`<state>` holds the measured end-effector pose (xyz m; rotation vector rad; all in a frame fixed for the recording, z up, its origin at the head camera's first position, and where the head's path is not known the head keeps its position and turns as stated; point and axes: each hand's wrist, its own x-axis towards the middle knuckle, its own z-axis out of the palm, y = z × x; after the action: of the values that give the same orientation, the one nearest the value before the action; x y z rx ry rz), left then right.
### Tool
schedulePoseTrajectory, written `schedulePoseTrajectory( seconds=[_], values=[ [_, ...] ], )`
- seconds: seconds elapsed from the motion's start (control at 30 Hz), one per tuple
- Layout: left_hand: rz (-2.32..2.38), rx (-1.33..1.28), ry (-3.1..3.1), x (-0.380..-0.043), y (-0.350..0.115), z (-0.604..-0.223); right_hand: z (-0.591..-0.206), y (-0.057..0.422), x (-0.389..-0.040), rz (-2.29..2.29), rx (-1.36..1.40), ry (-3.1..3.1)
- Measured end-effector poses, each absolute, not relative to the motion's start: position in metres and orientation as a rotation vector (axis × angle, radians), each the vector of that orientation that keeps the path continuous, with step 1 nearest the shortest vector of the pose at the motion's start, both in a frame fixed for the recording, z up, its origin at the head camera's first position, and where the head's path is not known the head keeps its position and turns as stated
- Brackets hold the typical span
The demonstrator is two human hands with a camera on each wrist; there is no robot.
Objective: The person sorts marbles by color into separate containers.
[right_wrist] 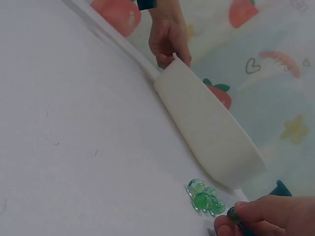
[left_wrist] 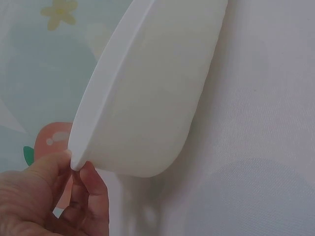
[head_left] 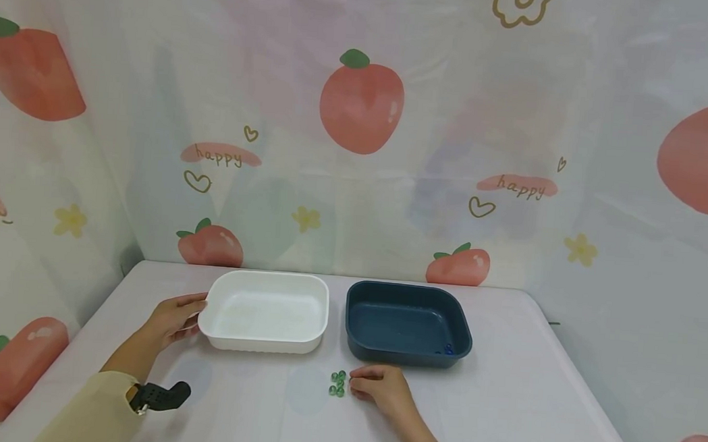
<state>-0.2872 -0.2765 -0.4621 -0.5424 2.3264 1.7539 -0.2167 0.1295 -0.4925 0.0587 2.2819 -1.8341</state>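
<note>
My left hand [head_left: 174,318] pinches the left rim of a white plastic basin [head_left: 264,344], thumb on one side of the lip and fingers curled under it in the left wrist view. On the table front, my right hand [head_left: 385,390] is beside a small cluster of clear green glass marbles [head_left: 333,390]. Its thumb and fingertips pinch a dark greenish marble [right_wrist: 233,214], partly covered by the fingers. Behind this hand stands a dark blue basin [head_left: 406,357], with a few blue marbles [head_left: 448,349] in its front right corner.
Both basins stand side by side with a narrow gap, towards the back of a table under a white cloth [head_left: 245,404]. A fruit-patterned curtain [head_left: 366,215] hangs right behind the table. A black watch strap [head_left: 163,396] sticks out from the left wrist.
</note>
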Motion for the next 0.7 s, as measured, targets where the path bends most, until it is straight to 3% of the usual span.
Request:
schedulePoseTrajectory(
  seconds=[0.7],
  values=[
    [1.777,-0.527,2.318,-0.287,-0.278,-0.463,-0.478,0.125,-0.225,-1.899,0.017,2.065]
  ],
)
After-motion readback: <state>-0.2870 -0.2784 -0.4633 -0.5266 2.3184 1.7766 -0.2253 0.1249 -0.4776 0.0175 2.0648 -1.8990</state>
